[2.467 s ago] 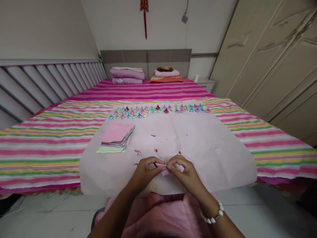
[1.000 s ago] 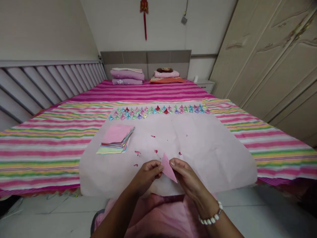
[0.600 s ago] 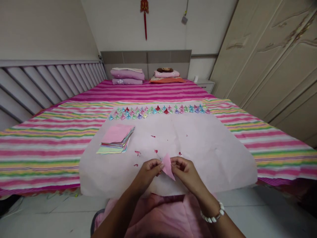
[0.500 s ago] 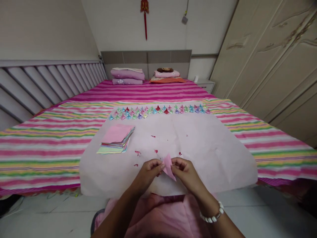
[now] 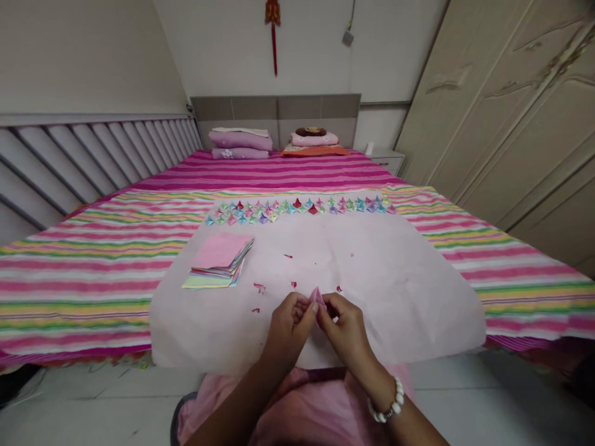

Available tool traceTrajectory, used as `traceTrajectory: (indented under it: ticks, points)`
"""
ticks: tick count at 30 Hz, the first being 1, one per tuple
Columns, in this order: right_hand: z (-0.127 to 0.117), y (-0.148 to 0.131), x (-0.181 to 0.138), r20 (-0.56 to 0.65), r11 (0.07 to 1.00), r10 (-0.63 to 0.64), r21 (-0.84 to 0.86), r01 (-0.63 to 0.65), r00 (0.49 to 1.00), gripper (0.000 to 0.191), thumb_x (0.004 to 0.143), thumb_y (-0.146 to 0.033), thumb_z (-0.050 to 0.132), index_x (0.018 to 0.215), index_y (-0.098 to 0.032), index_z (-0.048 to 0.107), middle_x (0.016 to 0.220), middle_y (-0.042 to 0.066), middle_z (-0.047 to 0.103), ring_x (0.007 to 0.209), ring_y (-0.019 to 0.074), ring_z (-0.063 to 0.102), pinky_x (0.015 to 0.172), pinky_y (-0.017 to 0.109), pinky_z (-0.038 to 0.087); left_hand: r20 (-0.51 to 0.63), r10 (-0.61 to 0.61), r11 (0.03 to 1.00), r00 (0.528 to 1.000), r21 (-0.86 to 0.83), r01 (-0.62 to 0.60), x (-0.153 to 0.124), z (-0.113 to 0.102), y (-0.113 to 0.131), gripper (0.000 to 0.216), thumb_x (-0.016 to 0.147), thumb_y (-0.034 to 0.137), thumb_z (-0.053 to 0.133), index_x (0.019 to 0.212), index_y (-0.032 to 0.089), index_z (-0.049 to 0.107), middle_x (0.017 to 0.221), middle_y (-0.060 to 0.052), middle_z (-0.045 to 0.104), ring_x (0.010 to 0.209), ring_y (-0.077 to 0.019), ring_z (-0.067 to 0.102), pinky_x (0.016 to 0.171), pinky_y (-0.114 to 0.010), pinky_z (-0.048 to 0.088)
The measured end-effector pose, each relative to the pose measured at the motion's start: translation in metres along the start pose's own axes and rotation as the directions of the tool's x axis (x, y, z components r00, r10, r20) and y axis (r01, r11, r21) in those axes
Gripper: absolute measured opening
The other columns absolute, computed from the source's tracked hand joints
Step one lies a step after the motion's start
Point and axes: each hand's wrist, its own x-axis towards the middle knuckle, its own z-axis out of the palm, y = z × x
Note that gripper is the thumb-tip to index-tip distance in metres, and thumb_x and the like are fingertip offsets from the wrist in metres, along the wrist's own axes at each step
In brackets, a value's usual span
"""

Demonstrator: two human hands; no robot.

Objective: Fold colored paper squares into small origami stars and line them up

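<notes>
**Both hands pinched a small pink paper above the white sheet**

Over the near edge of the white sheet (image 5: 395,291), the left hand (image 5: 290,322) and right hand (image 5: 344,325) were pressed close, fingertips meeting. Together they pinched the pink paper (image 5: 318,296). Only its tip showed above the thumbs, and the fingers hid the rest. A bead bracelet (image 5: 388,406) circled the right wrist.

Red scraps (image 5: 259,287) lay on the sheet just beyond the hands. A stack of coloured squares (image 5: 218,260) sat on the sheet's left part. A row of folded pieces (image 5: 297,207) lined its far edge, and a striped bedcover (image 5: 93,272) lay beneath it.

A second earlier the paper had shown as a broad triangle. Now it looked far smaller, and the hands had drawn nearer together.
</notes>
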Motion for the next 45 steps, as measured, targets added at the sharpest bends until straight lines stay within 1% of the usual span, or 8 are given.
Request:
traceTrajectory:
  ticks: [7,11,18,24,27,31,37,45]
  points:
    - [0.003,-0.006,0.000,-0.028,0.989,-0.138,-0.054,0.136,0.990,0.018,0.083,-0.013,0.048,0.079,-0.018,0.064,0.071,0.003,0.060,0.064,0.0162,0.055,0.060,0.027,0.043,-0.042,0.006,0.985,0.999,0.174,0.002,0.003,0.003,0.000,0.014,0.081,0.030,0.053,0.087,0.018,0.057,0.065,0.000,0.063,0.055,-0.0126,0.058,0.051,-0.022,0.042]
    - [0.004,-0.007,0.003,-0.060,0.995,-0.084,0.052,0.087,0.995,0.017,0.080,-0.013,0.050,0.077,-0.018,0.065,0.078,0.006,0.062,0.070,0.0176,0.057,0.061,0.028,0.044,-0.028,0.067,0.967,0.997,0.246,-0.058,0.006,0.000,-0.006,0.012,0.079,0.023,0.051,0.082,0.018,0.061,0.065,0.000,0.064,0.057,-0.0135,0.060,0.054,-0.024,0.043]
    - [-0.001,0.006,0.008,0.035,0.847,0.270,0.467,-0.254,0.962,0.011,0.066,-0.018,0.062,0.074,-0.019,0.069,0.067,0.002,0.065,0.058,0.0153,0.056,0.056,0.027,0.043,0.087,-0.212,0.968,0.973,-0.119,0.221,0.010,-0.009,-0.002,0.028,0.074,0.026,0.061,0.098,0.014,0.066,0.074,-0.004,0.068,0.066,-0.0163,0.064,0.058,-0.026,0.050]
    - [-0.008,0.006,0.008,0.114,0.721,0.363,0.594,-0.356,0.925,0.010,0.064,-0.023,0.070,0.074,-0.020,0.073,0.070,0.002,0.069,0.065,0.0162,0.059,0.065,0.028,0.044,0.245,-0.234,0.887,0.941,-0.343,0.310,0.008,-0.022,0.001,0.044,0.059,0.023,0.078,0.101,0.014,0.068,0.088,-0.008,0.073,0.086,-0.0195,0.065,0.079,-0.031,0.049]
    - [-0.009,0.003,0.008,0.155,0.674,0.376,0.631,-0.384,0.913,0.012,0.065,-0.025,0.073,0.076,-0.019,0.073,0.072,0.003,0.070,0.069,0.0166,0.060,0.068,0.029,0.044,0.262,-0.183,0.902,0.948,-0.338,0.267,0.006,-0.024,0.001,0.046,0.058,0.018,0.078,0.103,0.017,0.068,0.084,-0.005,0.073,0.082,-0.0182,0.065,0.078,-0.030,0.049]
    - [-0.010,-0.005,0.008,0.277,0.615,0.300,0.675,-0.407,0.913,0.020,0.074,-0.037,0.068,0.078,-0.017,0.072,0.068,0.003,0.067,0.067,0.0160,0.058,0.068,0.029,0.044,0.135,-0.093,0.962,0.986,-0.245,0.124,0.008,-0.021,0.001,0.015,0.072,0.025,0.067,0.081,0.015,0.073,0.071,-0.003,0.070,0.064,-0.0135,0.061,0.065,-0.025,0.048]
    - [-0.009,-0.006,0.006,0.298,0.710,0.289,0.571,-0.412,0.910,0.025,0.062,-0.036,0.079,0.073,-0.017,0.068,0.053,-0.004,0.053,0.051,0.0103,0.045,0.051,0.023,0.035,0.044,-0.136,0.972,0.990,-0.188,0.142,0.007,-0.018,-0.001,0.021,0.073,0.033,0.066,0.063,0.015,0.068,0.053,0.003,0.056,0.050,-0.0086,0.047,0.051,-0.021,0.038]
    - [-0.004,-0.001,0.004,0.301,0.733,0.314,0.526,-0.431,0.901,0.031,0.059,-0.041,0.079,0.061,-0.016,0.062,0.048,-0.006,0.044,0.046,0.0078,0.037,0.046,0.022,0.030,0.201,-0.099,0.948,0.975,-0.277,0.154,0.012,-0.025,0.008,0.034,0.066,0.034,0.074,0.094,0.016,0.070,0.080,-0.004,0.069,0.079,-0.0179,0.060,0.073,-0.027,0.045]
